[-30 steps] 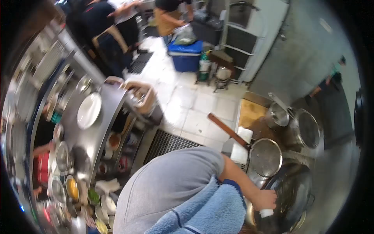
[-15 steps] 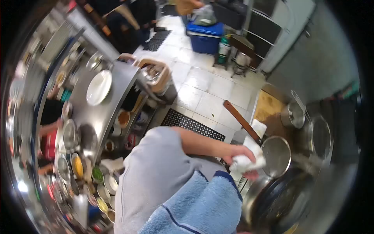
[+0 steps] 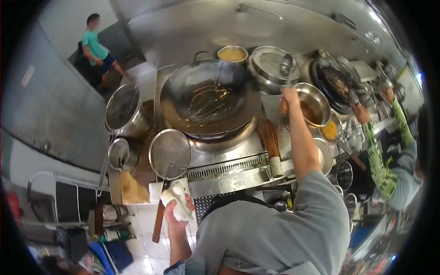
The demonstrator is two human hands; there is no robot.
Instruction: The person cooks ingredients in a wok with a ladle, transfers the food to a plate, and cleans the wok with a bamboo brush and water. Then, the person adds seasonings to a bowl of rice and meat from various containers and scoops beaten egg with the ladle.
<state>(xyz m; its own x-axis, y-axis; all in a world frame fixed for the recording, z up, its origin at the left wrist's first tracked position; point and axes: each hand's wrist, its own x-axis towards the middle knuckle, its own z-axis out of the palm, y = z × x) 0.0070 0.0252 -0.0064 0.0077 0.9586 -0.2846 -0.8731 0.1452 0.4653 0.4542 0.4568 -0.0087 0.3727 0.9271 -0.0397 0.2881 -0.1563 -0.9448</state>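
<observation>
My right hand [image 3: 289, 95] grasps the ladle [image 3: 286, 66]; my left hand [image 3: 171, 214] clutches a white cloth [image 3: 182, 207]. Handling the ladle (the wok [image 3: 208, 101] is near) seems to call for a steady grip.

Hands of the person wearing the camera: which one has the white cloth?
The left hand, clutching the white cloth; the right hand holds a ladle instead.

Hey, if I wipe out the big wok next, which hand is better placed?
Probably your left hand: it holds the white cloth on the near side of the wok. Your right hand, off to the wok's right, is closed around the ladle, so it would likely have to free itself first.
</observation>
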